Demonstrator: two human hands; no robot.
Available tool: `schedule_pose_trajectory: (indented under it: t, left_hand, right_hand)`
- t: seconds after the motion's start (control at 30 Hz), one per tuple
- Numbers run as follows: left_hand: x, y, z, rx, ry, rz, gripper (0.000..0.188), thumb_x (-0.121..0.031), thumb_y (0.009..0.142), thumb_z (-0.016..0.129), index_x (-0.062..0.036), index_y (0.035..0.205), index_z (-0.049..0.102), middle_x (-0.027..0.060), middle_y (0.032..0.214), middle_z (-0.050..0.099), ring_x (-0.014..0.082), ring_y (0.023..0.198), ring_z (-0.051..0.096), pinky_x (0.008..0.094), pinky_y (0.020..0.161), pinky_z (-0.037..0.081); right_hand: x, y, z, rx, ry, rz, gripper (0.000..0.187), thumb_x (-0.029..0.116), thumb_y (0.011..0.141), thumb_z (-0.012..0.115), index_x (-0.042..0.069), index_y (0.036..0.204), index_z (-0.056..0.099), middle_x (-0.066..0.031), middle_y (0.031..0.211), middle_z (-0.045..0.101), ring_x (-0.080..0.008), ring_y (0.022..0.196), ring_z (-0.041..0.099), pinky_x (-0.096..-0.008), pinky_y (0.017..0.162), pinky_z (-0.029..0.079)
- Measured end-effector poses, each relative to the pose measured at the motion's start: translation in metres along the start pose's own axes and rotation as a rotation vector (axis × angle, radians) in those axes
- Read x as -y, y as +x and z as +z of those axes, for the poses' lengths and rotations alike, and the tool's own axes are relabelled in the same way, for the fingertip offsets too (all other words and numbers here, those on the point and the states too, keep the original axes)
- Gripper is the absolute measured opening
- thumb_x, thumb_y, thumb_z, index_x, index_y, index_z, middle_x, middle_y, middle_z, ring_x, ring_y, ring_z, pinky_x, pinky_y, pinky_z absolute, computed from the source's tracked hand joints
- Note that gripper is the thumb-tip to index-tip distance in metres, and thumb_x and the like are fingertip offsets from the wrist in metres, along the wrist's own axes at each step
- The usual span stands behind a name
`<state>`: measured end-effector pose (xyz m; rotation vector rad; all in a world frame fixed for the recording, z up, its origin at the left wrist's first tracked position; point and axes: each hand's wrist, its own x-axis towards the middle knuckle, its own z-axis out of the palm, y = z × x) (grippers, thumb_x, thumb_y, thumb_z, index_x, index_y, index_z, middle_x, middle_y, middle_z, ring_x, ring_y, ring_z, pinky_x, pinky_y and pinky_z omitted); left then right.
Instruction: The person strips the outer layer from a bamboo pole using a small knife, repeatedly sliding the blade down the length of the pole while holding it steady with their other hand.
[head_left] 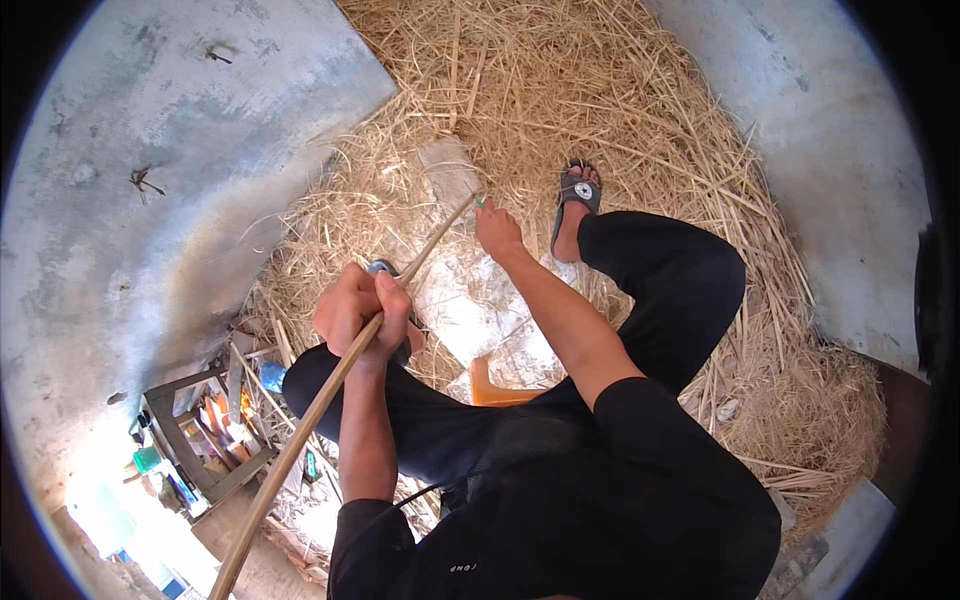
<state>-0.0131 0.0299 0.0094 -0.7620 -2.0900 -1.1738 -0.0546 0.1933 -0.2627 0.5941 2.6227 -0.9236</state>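
Observation:
A long, thin bamboo pole (273, 495) runs slantwise from the lower left edge, past my left side, to a narrow far tip between my feet. My left hand (362, 308) is closed around it, thumb on top, about midway along its visible length. Near the far tip is my right hand (496, 228), arm stretched forward and fingers curled closed. A small green bit (480, 202) shows at its fingertips, next to the pole's end; what it belongs to is hidden.
Pale shavings (560, 80) cover much of the floor. An orange plastic stool (490, 392) shows between my legs. At lower left stands a wooden frame (187, 450) with assorted tools and bottles. Grey walls (150, 130) rise left and right. My sandalled right foot (577, 195) is ahead.

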Motion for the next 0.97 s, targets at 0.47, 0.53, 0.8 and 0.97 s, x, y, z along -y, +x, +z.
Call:
schedule_pose_trajectory:
  t: [0.47,0.53,0.8,0.97]
  left_hand:
    - [0.008,-0.001,0.0,-0.044,-0.02,-0.063,0.029,0.007,0.076,0.062,-0.0053,0.062,0.039,0.0051,0.047,0.045,0.0117,0.036,0.041,0.0239,0.035,0.032]
    - [0.006,-0.001,0.0,-0.015,0.011,-0.073,0.03,0.007,0.075,0.062,-0.0052,0.062,0.038,0.0051,0.047,0.044,0.0119,0.036,0.04,0.0236,0.035,0.032]
    - [0.001,-0.005,0.005,-0.001,-0.052,0.042,0.029,0.008,0.074,0.061,-0.0057,0.064,0.038,0.0057,0.047,0.046,0.0143,0.036,0.047,0.0254,0.034,0.039]
    - [0.014,-0.007,-0.003,-0.027,-0.029,-0.072,0.018,-0.001,0.085,0.056,-0.0048,0.077,0.04,0.0146,0.055,0.056,0.0139,0.039,0.05,0.0239,0.036,0.041]
  right_hand:
    - [-0.049,-0.014,-0.001,-0.121,0.348,-0.069,0.039,0.04,0.098,0.036,0.004,0.107,0.048,-0.0254,0.068,0.059,-0.0446,0.07,0.06,-0.0518,0.065,0.044]
    - [-0.035,-0.015,0.009,-0.062,0.255,-0.044,0.036,0.037,0.098,0.036,0.004,0.107,0.048,-0.0307,0.078,0.061,-0.0486,0.079,0.06,-0.0548,0.071,0.044]
    - [-0.07,0.013,0.049,-0.029,-0.114,0.339,0.027,0.017,0.09,0.046,-0.003,0.097,0.063,-0.0223,0.096,0.065,-0.0321,0.093,0.065,-0.042,0.082,0.051]
    - [-0.067,0.001,0.022,0.098,0.035,0.318,0.04,0.035,0.097,0.038,0.009,0.125,0.047,-0.0217,0.104,0.064,-0.0352,0.1,0.062,-0.0444,0.089,0.048]
